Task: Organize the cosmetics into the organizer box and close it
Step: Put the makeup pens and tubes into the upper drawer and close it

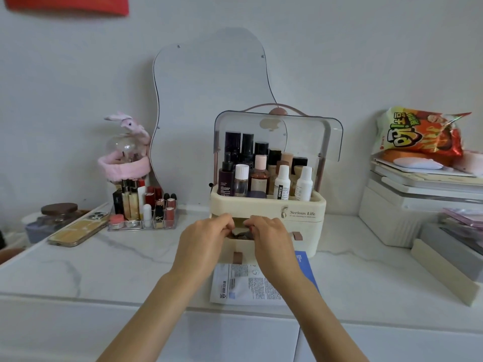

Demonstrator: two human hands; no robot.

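Observation:
A cream organizer box stands on the marble counter, its clear lid swung up. Several bottles fill the top compartment upright. The left drawer is pulled out toward me, with a brown tab handle at its front. My left hand and my right hand meet over the drawer's opening. Their fingertips pinch a small dark item partly hidden inside. A sheet-mask sachet lies flat on the counter just below the drawer.
A clear rack of lipsticks and a phone sit to the left. A wavy mirror leans on the wall behind. Stacked white boxes with a snack bag crowd the right side.

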